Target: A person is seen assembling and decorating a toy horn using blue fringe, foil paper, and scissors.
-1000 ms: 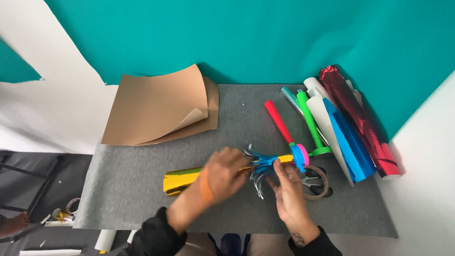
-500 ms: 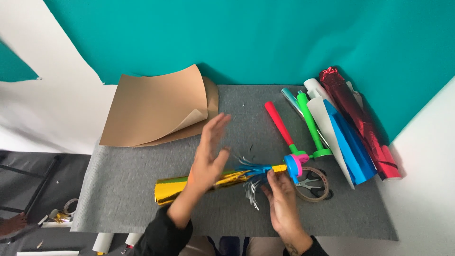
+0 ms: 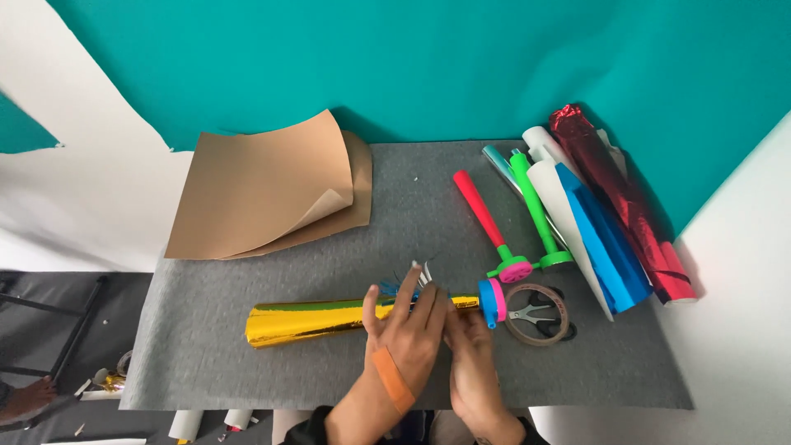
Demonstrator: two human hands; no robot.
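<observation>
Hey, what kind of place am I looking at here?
Most likely a craft table set up for making party horns. A grey felt mat covers it, with rolls of shiny foil paper and brown card sheets laid out. Both hands, left hand and right hand, press on a gold foil horn.

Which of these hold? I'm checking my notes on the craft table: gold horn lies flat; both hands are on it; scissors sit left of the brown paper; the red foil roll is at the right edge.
1. The gold foil horn lies flat on the grey felt mat. True.
2. Left hand and right hand both touch it. True.
3. Scissors sit left of the brown paper sheets. False: they lie far right, beside the tape ring.
4. The red foil roll lies on the left edge. False: right edge.
</observation>
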